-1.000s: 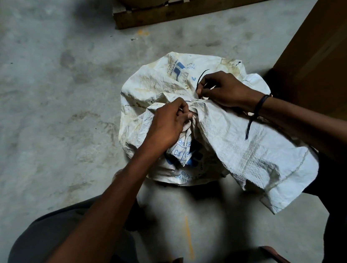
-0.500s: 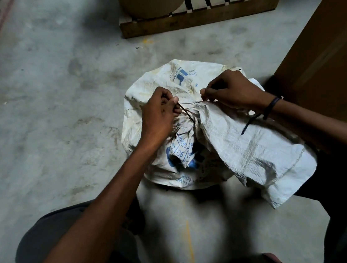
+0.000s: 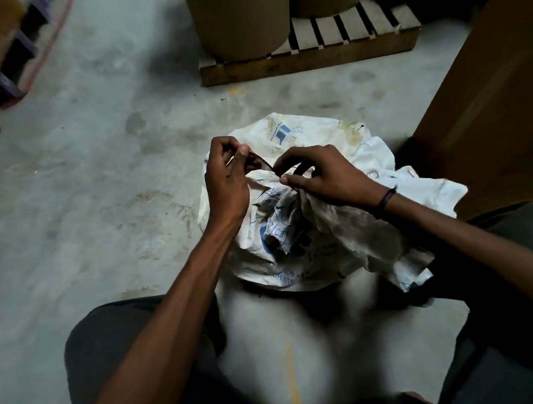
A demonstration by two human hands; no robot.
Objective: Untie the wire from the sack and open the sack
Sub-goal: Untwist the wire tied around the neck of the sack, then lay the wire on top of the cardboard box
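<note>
Concrete floor [image 3: 93, 223] under white sack [image 3: 348, 249], both hands [image 3: 226, 186] [image 3: 326, 177] pinched on dark wire [image 3: 262, 162].

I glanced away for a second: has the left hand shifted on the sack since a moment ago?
Yes. The left hand has gone from the bunched neck up toward the sack's far side, drawing the wire out.

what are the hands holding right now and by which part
Left hand pinches one free end of the dark wire. Right hand grips the wire where it wraps the gathered neck of the sack.
</note>
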